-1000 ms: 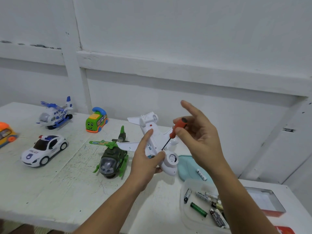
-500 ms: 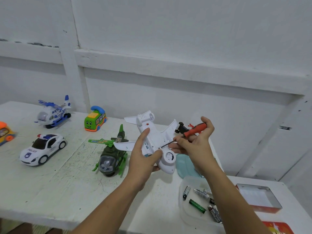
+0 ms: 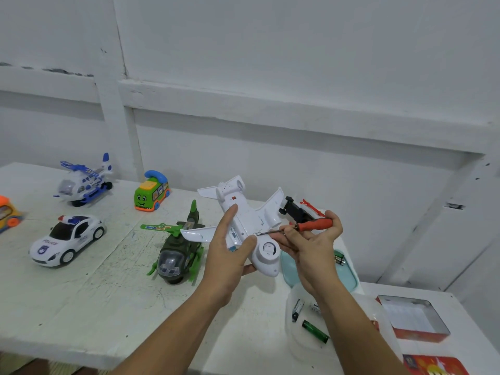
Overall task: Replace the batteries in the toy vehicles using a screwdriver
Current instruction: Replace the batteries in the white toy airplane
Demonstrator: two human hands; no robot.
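Observation:
My left hand [image 3: 230, 253] grips a white toy airplane [image 3: 251, 220] above the table, belly turned up toward me. My right hand [image 3: 311, 247] pinches a small screwdriver [image 3: 311, 225] with an orange-red handle, lying almost level. Its thin metal tip touches the plane's underside near the middle, beside my left thumb. Loose batteries, one green [image 3: 315, 331] and one dark [image 3: 297, 309], lie in a clear plastic tray [image 3: 293, 345] under my right forearm.
On the white table [image 3: 81, 299] stand a green helicopter [image 3: 177, 250], a white police car [image 3: 66, 239], a blue-white helicopter [image 3: 84, 181], a green-orange bus [image 3: 151, 192] and an orange toy [image 3: 8, 215]. A teal lid [image 3: 349, 269], a black-red toy [image 3: 297, 211] and a red box [image 3: 414, 318] sit right.
My right hand dropped from an upright grip above the plane, tilted the screwdriver flat and brought its tip onto the plane's underside. My left hand kept holding the plane.

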